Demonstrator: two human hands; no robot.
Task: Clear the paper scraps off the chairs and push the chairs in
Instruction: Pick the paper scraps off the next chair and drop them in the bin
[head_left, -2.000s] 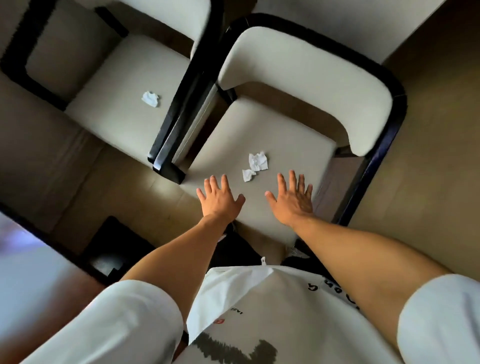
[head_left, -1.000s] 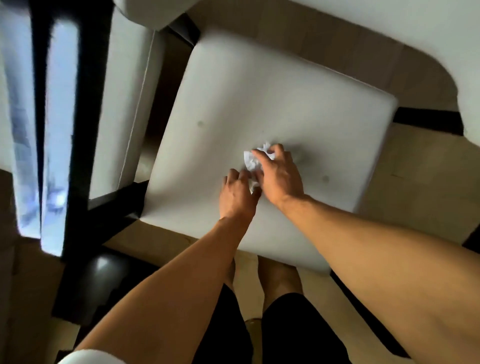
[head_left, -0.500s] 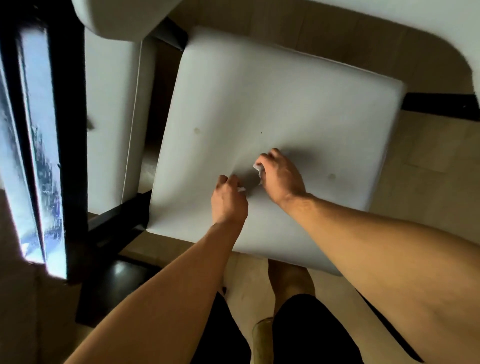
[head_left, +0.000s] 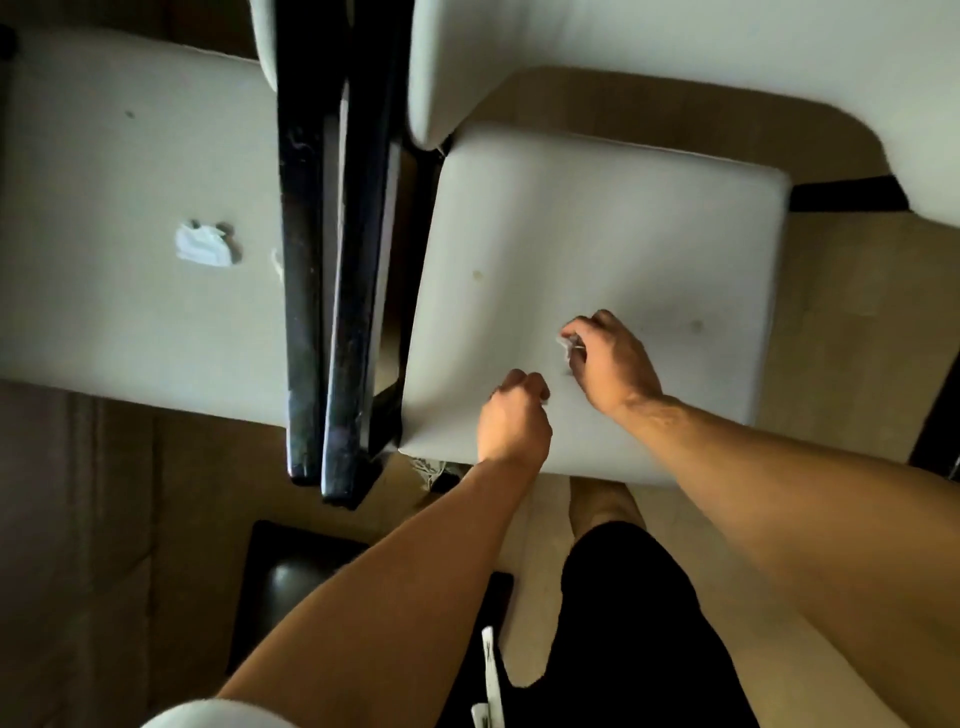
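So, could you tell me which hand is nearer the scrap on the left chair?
Left. The left hand is closer to the scrap; the right hand is farther right.

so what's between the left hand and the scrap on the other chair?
Head view: black chair frames stand between the left hand and the paper scrap.

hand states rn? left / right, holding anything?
Left hand: closed in a fist over the right chair seat; contents hidden, cannot tell.
Right hand: closed on a white paper scrap, visible at the fingertips.
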